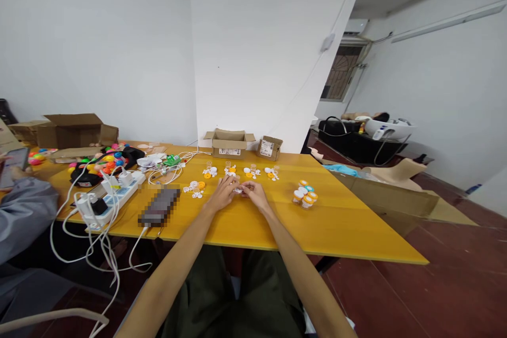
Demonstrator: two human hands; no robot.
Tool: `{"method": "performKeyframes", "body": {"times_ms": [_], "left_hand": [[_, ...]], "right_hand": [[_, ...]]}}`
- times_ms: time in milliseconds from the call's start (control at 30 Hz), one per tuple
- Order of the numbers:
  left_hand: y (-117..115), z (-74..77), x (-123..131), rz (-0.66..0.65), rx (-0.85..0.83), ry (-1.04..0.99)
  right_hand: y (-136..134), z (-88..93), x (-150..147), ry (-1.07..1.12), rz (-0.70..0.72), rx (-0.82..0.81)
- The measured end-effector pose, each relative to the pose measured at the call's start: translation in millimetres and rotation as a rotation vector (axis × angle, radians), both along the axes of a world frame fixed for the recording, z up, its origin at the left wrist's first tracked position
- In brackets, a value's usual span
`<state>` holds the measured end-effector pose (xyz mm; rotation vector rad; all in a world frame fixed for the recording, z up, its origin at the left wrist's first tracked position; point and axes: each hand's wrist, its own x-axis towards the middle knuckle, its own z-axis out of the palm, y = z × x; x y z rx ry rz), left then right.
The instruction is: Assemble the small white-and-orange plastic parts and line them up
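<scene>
My left hand and my right hand meet over the middle of the table, fingers closed around a small white piece. Its kind is too small to make out and partly covered by the fingers. Just beyond the hands lie sets of orange discs, white parts and small clear cups. Left of my left hand is another group with an orange disc and white toothed pieces. To the right stands a cluster of small jars with white, orange and blue tops.
An open cardboard box and a smaller box stand at the back. On the left are a power strip with trailing cables, a dark phone-like device and colourful balls. Another person's sleeve shows at far left.
</scene>
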<state>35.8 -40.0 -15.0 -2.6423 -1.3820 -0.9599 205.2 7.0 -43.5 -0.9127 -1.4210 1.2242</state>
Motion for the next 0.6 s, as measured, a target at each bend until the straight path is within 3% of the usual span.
{"method": "performKeyframes", "body": {"times_ms": [600], "left_hand": [[-3.1,2.3,1.1,-0.021,-0.046,0.007]], "right_hand": [[3.3,-3.4,-0.4,-0.034,0.015,0.021]]}}
